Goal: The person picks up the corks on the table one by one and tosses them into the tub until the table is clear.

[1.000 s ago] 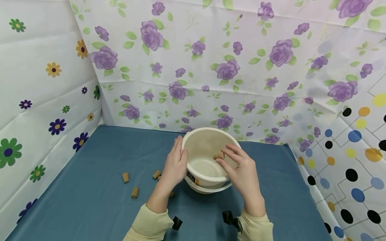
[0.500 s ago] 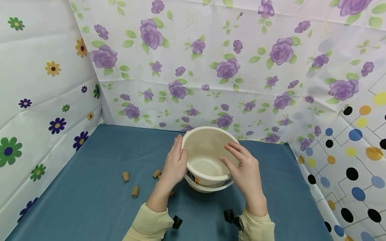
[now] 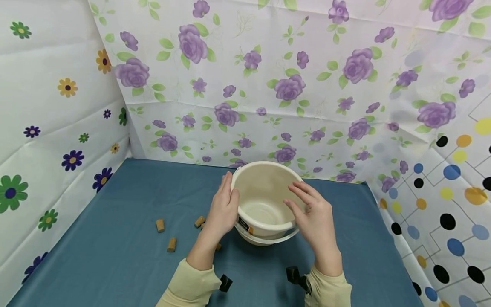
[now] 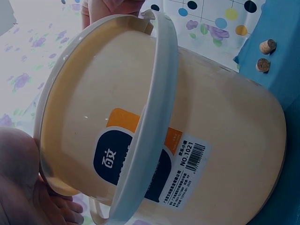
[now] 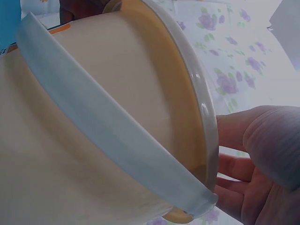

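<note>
A cream plastic bucket [image 3: 264, 194] stands on the blue cloth, its mouth toward the head camera and its white handle [image 4: 157, 108] hanging down in front. Along the left rim lies my left hand [image 3: 223, 207], fingers extended and thumb beside them. My right hand [image 3: 314, 213] is at the right rim, thumb and fingers spread apart over the mouth with nothing between them. The part of the bucket's inside that shows holds no cork. Left of the bucket lie several corks, among them one cork [image 3: 160, 225] and another [image 3: 171, 244]; others are partly hidden by my left forearm.
The blue cloth [image 3: 126, 256] covers the table. A purple-flowered sheet [image 3: 245, 89] hangs behind it, with a daisy-print sheet [image 3: 50, 106] at left and a dotted sheet [image 3: 452, 213] at right. A label [image 4: 185, 173] is on the bucket's side.
A second ago my right hand pinched a cork over the bucket; half a second later the cork was out of sight. The right hand has since drawn slightly right. The left hand stays put.
</note>
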Demonstrator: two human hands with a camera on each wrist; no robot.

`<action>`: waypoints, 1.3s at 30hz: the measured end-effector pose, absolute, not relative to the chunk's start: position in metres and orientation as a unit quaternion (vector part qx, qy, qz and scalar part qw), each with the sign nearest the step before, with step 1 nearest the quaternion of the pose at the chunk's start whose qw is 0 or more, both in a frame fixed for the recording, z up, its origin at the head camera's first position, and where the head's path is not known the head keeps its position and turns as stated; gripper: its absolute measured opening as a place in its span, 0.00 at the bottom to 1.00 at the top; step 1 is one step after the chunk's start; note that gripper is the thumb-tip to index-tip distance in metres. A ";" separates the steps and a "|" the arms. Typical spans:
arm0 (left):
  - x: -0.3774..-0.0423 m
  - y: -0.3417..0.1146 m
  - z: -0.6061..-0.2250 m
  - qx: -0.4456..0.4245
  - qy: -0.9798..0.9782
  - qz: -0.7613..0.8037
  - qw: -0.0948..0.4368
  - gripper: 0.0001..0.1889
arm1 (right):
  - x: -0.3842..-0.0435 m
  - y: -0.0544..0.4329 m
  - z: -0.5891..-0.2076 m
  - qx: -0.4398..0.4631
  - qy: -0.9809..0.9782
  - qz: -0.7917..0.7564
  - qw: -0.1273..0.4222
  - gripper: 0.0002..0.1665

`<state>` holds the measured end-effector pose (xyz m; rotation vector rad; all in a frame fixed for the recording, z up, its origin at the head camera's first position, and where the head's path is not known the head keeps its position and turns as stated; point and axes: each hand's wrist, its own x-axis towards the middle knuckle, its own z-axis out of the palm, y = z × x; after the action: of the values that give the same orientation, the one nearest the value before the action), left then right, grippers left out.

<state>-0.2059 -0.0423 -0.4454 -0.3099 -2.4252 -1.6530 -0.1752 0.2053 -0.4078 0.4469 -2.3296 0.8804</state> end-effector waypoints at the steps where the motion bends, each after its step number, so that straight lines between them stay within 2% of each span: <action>1: -0.206 -0.042 -0.445 -0.105 -0.817 -0.558 0.095 0.31 | -0.175 0.205 -0.408 0.169 -0.878 0.332 0.301 0.25; 19: -0.205 -0.042 -0.444 -0.100 -0.820 -0.556 0.092 0.31 | -0.174 0.209 -0.406 0.166 -0.872 0.342 0.308 0.22; 39: -0.206 -0.041 -0.444 -0.095 -0.822 -0.554 0.089 0.31 | -0.172 0.228 -0.404 0.136 -0.865 0.342 0.340 0.18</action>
<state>-0.2056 -0.0405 -0.4443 -0.2825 -2.4461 -1.6498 -0.1718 0.2282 -0.4038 0.3544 -2.2525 0.8894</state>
